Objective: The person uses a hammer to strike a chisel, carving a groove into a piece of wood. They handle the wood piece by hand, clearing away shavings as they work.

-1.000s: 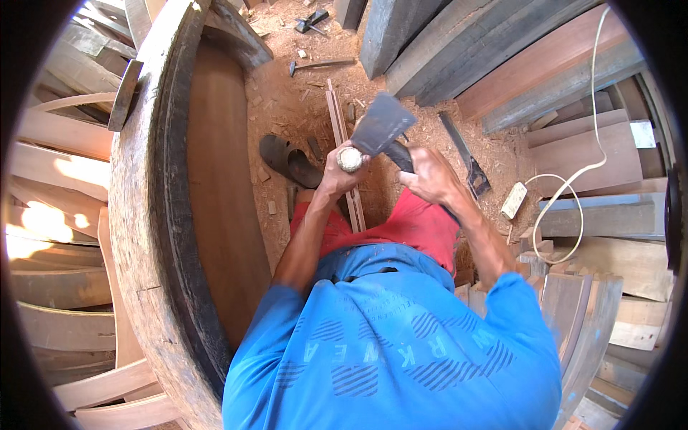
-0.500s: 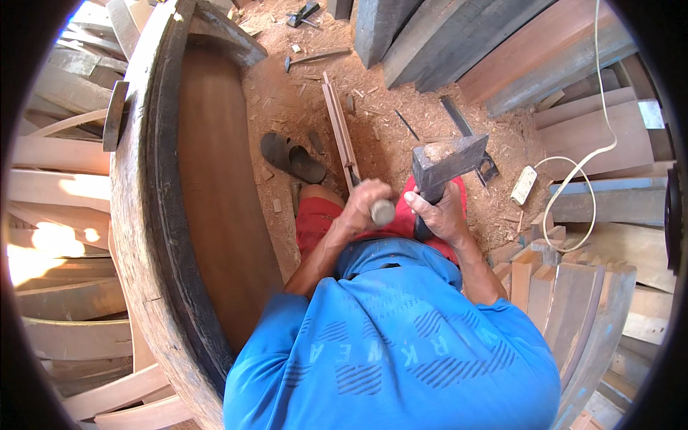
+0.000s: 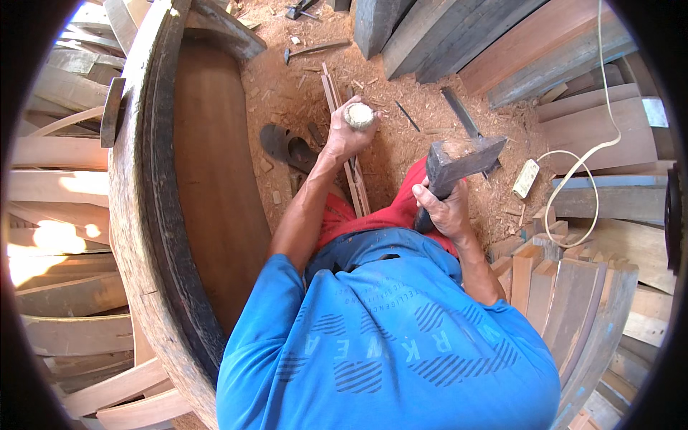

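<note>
My left hand (image 3: 345,142) is closed round an upright chisel, whose pale round handle end (image 3: 359,115) faces up. Its blade is hidden below the fist. Under that hand lies a long, narrow strip of reddish wood (image 3: 356,188) with a groove along it, running from the floor to between my legs. My right hand (image 3: 446,209) grips the dark handle of a blocky wooden mallet (image 3: 466,162), its head raised above my right thigh, apart from the chisel.
Shavings cover the floor round a dark clog (image 3: 276,143), a hammer (image 3: 319,50) and a dark long-bladed tool (image 3: 462,113). A heavy curved timber (image 3: 147,236) runs along my left. Stacked boards (image 3: 595,136) and a white cable with a socket block (image 3: 525,179) are at right.
My left hand has moved forward along the grooved strip with the chisel, away from my body. My right hand and the mallet have shifted slightly right.
</note>
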Tool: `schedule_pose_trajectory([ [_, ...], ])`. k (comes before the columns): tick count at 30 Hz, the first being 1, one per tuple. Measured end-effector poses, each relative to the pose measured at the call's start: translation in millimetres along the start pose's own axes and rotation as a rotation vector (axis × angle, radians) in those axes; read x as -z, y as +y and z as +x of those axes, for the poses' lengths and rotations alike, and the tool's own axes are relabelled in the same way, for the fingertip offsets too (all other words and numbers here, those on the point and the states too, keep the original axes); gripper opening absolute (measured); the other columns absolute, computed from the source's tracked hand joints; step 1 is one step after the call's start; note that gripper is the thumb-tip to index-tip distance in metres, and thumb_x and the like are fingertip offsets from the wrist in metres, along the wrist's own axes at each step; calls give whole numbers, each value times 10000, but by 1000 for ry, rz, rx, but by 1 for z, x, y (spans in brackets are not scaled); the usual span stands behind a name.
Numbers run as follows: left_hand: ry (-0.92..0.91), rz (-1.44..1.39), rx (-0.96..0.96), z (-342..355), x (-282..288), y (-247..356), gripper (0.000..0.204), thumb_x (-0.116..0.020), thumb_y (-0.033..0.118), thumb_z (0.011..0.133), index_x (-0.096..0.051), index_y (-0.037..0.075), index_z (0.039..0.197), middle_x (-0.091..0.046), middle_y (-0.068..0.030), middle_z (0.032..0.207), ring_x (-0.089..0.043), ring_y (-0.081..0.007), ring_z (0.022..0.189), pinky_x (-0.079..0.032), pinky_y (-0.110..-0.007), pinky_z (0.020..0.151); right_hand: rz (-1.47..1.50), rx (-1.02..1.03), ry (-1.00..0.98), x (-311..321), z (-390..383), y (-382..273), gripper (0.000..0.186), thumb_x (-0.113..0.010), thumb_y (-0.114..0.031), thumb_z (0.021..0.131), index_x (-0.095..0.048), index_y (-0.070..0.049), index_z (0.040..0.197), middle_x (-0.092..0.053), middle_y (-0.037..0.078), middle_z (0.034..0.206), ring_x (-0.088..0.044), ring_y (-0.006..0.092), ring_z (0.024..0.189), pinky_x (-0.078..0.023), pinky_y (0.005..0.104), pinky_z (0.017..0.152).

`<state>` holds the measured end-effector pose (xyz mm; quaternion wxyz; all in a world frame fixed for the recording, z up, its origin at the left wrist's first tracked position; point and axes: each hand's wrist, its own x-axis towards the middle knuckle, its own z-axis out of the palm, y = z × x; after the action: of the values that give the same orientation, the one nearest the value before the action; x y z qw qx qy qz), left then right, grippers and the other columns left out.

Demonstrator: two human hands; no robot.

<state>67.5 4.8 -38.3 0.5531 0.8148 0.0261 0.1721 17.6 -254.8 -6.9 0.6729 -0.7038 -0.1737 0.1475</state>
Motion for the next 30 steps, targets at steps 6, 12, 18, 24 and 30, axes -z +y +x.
schedule_pose_trajectory([
  [6, -14, 89, -39, 4, -2, -25, 125, -740, 125, 897, -671, 45, 831, -683, -34, 743, -654, -148, 710, -510, -311, 885, 104, -24, 19, 4, 0, 2, 162, -746, -130, 921, -650, -54, 814, -607, -33, 679, -538, 55, 630, -437, 271, 573],
  [12, -7, 43, 36, 6, -2, -27, 92, -739, 81, 896, -657, 39, 904, -664, -16, 800, -612, -81, 756, -519, -267, 705, 151, -12, 49, 3, 2, 5, 141, -741, -126, 929, -659, -56, 838, -627, -25, 682, -565, 56, 627, -449, 264, 575],
  [18, -78, 124, 74, 5, -12, -27, 109, -740, 81, 830, -657, 44, 890, -680, -58, 785, -643, -133, 743, -532, -297, 711, 68, 56, 152, 4, 16, -11, 190, -762, -168, 936, -641, -43, 861, -637, -17, 723, -567, 52, 652, -455, 261, 587],
  [24, -118, 195, 71, 0, -17, -22, 181, -742, 107, 769, -663, 37, 916, -715, -156, 816, -736, -268, 802, -553, -369, 743, -105, 336, 304, 4, 71, -62, 189, -762, -125, 931, -623, -5, 978, -678, 55, 804, -629, 131, 650, -531, 319, 617],
  [30, -133, 250, -10, -8, -18, -25, 193, -752, 108, 776, -684, 39, 942, -707, -114, 836, -672, -197, 770, -553, -343, 736, -965, 39, -177, 7, 82, -14, 245, -738, -180, 895, -647, 18, 1006, -685, 131, 817, -660, 246, 729, -532, 420, 735],
])
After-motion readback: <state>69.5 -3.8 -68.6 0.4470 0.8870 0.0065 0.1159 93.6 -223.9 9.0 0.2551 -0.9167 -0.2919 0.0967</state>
